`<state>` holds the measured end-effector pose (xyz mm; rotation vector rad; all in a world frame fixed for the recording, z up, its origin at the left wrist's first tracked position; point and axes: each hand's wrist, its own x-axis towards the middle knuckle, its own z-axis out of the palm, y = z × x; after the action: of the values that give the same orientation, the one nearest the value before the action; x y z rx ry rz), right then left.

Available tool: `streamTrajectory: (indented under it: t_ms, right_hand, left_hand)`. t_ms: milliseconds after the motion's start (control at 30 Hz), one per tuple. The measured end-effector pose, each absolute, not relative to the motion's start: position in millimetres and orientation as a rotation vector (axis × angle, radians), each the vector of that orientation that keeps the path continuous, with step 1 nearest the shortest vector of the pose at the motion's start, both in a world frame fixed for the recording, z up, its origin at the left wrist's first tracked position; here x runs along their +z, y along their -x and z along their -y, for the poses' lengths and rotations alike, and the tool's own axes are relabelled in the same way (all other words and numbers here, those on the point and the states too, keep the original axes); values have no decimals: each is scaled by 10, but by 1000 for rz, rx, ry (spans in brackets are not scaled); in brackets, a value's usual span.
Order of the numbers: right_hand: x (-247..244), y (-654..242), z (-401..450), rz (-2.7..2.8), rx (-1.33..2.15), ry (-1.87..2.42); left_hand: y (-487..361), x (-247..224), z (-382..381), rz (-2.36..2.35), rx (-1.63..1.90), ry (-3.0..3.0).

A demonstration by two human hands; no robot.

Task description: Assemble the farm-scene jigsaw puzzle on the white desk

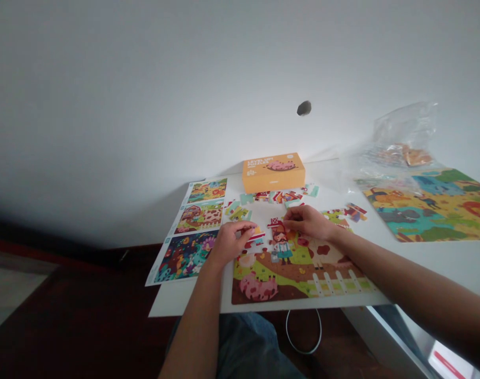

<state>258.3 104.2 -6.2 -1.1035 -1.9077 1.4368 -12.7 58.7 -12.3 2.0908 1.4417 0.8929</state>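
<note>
Colourful farm puzzle (290, 271), lower centre, pink pig, brown-patched cow; my left hand (228, 243) pinches piece (256, 237), right (309, 222) curled over puzzle.

The right forearm (366, 258) hides part of the farm puzzle (295, 271).

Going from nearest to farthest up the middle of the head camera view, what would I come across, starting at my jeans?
Your jeans, the partly built farm puzzle, the row of loose pieces, the orange puzzle box, then the white wall.
</note>
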Motion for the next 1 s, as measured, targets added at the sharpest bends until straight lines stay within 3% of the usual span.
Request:
streamTrajectory:
  t_ms: [267,533,800,1000]
  right_hand:
    - [-101,-2595,-1065,1931,1419,1080]
    - [-118,-2600,-1067,1936,1408,1066]
    - [-87,-2606,-1061,1945,1405,1070]
    - [-95,-2603,-1051,1990,1310,1102]
  left_hand:
    - [104,-126,-601,-1478,859,-2193]
    - [340,-233,-704,-2266,1371,-1947]
    - [320,-222,-681,-2192,1264,-1901]
    - [246,-217,-657,-2095,997,-2067]
